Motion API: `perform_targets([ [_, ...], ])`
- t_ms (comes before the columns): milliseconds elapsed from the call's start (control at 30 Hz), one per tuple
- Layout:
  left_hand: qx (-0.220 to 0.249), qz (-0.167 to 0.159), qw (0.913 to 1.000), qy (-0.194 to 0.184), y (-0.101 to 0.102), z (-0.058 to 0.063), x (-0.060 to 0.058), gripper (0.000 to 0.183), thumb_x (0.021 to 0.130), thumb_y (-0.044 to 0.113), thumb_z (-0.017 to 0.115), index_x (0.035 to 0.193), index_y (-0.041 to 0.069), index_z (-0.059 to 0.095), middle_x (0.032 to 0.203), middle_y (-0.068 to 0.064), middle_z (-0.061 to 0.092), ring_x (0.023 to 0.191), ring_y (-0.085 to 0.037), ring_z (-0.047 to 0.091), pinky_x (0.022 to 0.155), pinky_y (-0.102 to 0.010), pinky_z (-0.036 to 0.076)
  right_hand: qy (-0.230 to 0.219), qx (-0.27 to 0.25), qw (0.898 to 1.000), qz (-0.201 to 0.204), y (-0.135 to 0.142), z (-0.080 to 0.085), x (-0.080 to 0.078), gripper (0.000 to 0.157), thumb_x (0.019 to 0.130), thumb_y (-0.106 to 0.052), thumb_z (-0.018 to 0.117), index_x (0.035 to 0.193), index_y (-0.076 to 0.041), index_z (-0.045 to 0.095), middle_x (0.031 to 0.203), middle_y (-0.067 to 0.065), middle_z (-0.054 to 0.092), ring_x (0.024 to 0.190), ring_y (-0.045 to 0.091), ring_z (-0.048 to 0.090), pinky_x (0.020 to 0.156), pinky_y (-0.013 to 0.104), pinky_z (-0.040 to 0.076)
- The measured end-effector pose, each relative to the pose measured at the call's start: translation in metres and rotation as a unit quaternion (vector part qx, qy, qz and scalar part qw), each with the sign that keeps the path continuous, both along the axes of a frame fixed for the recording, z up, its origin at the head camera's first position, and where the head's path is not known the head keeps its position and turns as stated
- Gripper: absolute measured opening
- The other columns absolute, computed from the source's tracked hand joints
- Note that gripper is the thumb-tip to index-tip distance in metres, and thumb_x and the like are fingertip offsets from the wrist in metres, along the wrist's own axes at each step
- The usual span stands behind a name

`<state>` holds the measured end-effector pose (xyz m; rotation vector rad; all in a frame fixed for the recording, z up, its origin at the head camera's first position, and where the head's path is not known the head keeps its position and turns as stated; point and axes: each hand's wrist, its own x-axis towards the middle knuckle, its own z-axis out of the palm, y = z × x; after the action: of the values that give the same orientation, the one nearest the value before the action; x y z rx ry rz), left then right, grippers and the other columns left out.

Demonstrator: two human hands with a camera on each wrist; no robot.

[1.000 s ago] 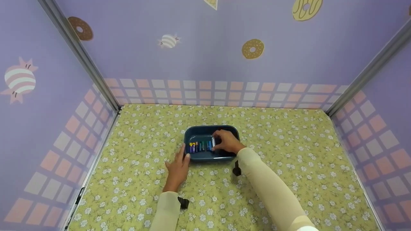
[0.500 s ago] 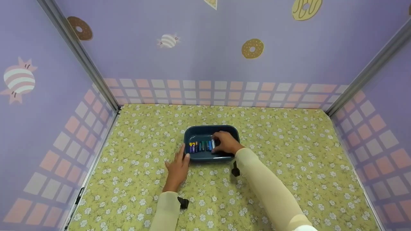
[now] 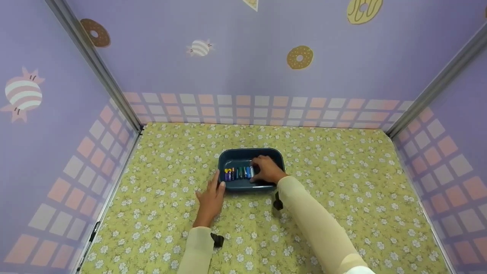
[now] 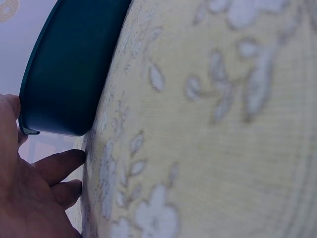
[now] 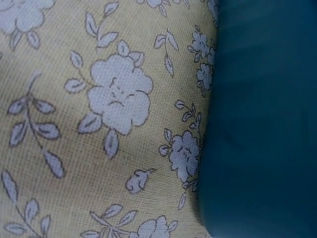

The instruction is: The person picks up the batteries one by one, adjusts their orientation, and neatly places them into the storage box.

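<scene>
A dark teal rectangular basin (image 3: 249,187) sits on the flowered cloth. Inside, several small cylinders that look like batteries (image 3: 239,173) lie side by side in a row, in purple and yellow, orange, green and blue. At the row's right end is a white battery (image 3: 252,172); my right hand (image 3: 267,169) reaches over the basin and pinches it by its ends between thumb and fingers. My left hand (image 3: 210,198) rests against the basin's near left corner, fingers extended; the left wrist view shows fingers at its rim. No fingers show in the right wrist view.
Yellow-green floral cloth (image 3: 342,182) covers the work surface around the basin. Purple walls (image 3: 243,68) with printed sweets and pink and white checks stand behind and at both sides, with grey metal posts (image 3: 430,76) at the corners.
My right hand has shifted slightly left with the white battery, which now lies close beside the blue one. The left hand and the basin have stayed in place.
</scene>
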<state>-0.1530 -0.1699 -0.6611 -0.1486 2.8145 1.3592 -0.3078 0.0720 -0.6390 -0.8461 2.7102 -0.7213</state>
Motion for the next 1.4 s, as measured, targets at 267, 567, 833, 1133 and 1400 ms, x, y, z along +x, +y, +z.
perform_targets([
  [267,-0.004,0.003,1.0000,-0.002,0.002,0.000,-0.001,0.068,0.106,0.067,0.024,0.165,0.038,0.009,0.169,-0.005,0.027,0.156,-0.038,0.025,0.116,-0.072,-0.021,-0.011,-0.004,1.000,-0.011,0.000,0.001,0.002,0.060,0.072,-0.039,0.095,0.121,-0.015,0.069,0.117,0.005,0.064,0.112,0.027,0.057,0.099,0.044,0.050],
  [567,0.004,-0.002,0.9999,-0.012,0.002,0.002,0.000,0.072,0.104,0.070,0.023,0.166,0.036,0.009,0.170,-0.005,0.024,0.157,-0.039,0.021,0.115,-0.070,-0.023,0.003,0.000,1.000,-0.001,0.002,-0.003,0.002,0.061,0.072,-0.044,0.093,0.121,-0.016,0.069,0.117,0.005,0.062,0.112,0.028,0.055,0.099,0.047,0.051],
  [833,0.001,-0.002,0.9999,-0.011,0.002,0.001,-0.001,0.067,0.105,0.068,0.022,0.164,0.043,0.006,0.170,-0.005,0.024,0.156,-0.041,0.023,0.116,-0.070,-0.022,-0.003,0.002,1.000,-0.004,0.003,-0.002,0.002,0.062,0.073,-0.044,0.093,0.122,-0.015,0.068,0.118,0.005,0.062,0.112,0.027,0.056,0.099,0.047,0.051],
  [1133,0.001,-0.003,0.9998,-0.018,-0.001,0.003,0.001,0.068,0.104,0.070,0.023,0.164,0.044,0.006,0.169,-0.005,0.026,0.156,-0.039,0.023,0.116,-0.070,-0.022,-0.017,-0.029,0.999,-0.004,0.002,0.021,0.010,0.067,0.076,-0.039,0.092,0.129,-0.010,0.065,0.126,0.010,0.061,0.121,0.031,0.055,0.103,0.049,0.049],
  [1400,-0.017,-0.013,0.9994,-0.026,0.000,0.012,0.001,0.064,0.107,0.063,0.029,0.164,0.042,0.009,0.166,-0.012,0.032,0.149,-0.047,0.034,0.117,-0.077,-0.010,0.040,-0.112,0.993,-0.005,0.029,0.059,0.018,0.056,0.101,-0.045,0.063,0.139,-0.004,0.059,0.131,0.016,0.061,0.121,0.034,0.059,0.104,0.053,0.048],
])
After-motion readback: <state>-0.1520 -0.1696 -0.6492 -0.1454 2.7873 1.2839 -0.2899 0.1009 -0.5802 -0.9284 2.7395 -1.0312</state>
